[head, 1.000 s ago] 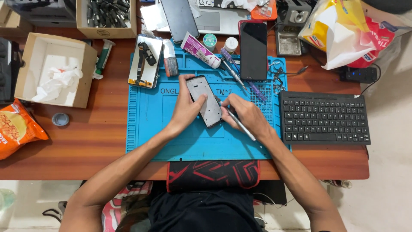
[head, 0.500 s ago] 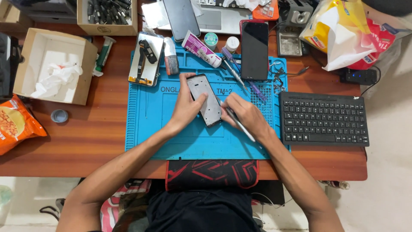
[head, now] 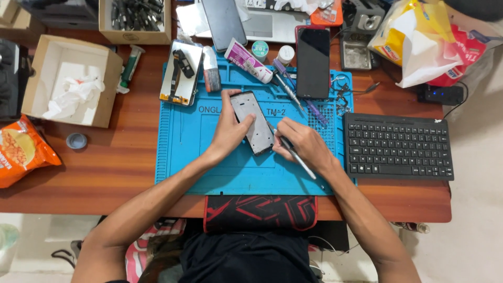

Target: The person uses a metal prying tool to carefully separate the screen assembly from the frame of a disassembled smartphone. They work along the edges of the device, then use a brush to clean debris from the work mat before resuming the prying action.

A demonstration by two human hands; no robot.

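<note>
A phone frame (head: 254, 121) with a pale inner face lies on the blue work mat (head: 194, 152). My left hand (head: 230, 126) grips its left edge, thumb across the middle. My right hand (head: 303, 144) holds a thin metal tool (head: 298, 156) like a pen, its tip at the frame's right edge.
A black keyboard (head: 397, 147) sits right of the mat. A dark phone (head: 313, 62), a tube (head: 247, 60), a second opened phone (head: 181, 72) and small tools lie along the mat's far edge. An open cardboard box (head: 70, 81) and a snack bag (head: 23, 151) are at left, a yellow plastic bag (head: 414, 44) at far right.
</note>
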